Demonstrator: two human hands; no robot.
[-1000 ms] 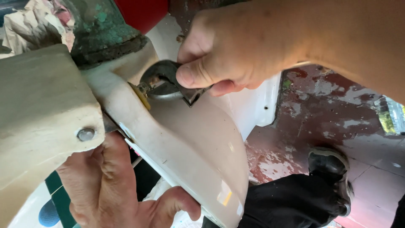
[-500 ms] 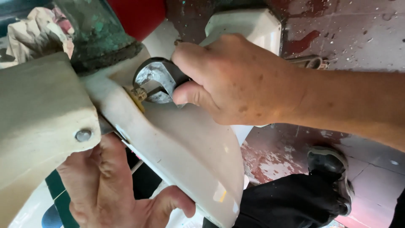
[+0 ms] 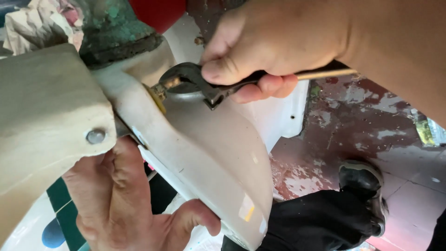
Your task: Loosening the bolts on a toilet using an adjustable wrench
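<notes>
My right hand [image 3: 274,44] grips a dark metal adjustable wrench [image 3: 200,83]. The wrench's jaws sit around a small brass-coloured fitting [image 3: 168,84] on the underside of a white ceramic fixture [image 3: 218,153]. My left hand [image 3: 125,204] reaches under a beige panel [image 3: 42,121] and clasps the lower rim of the ceramic fixture, thumb curled up over its edge. A bolt head [image 3: 95,136] shows on the panel just above that hand.
A corroded green metal part [image 3: 116,28] sits above the fixture, with crumpled paper [image 3: 32,25] to its left. A black-clothed leg and dark shoe [image 3: 362,186] rest on a worn red-painted floor [image 3: 371,121]. Green tiles [image 3: 62,204] show at lower left.
My right hand swung the wrench about the fitting, moving right and up again, with my forearm now filling the upper right. My left hand has stayed on the rim.
</notes>
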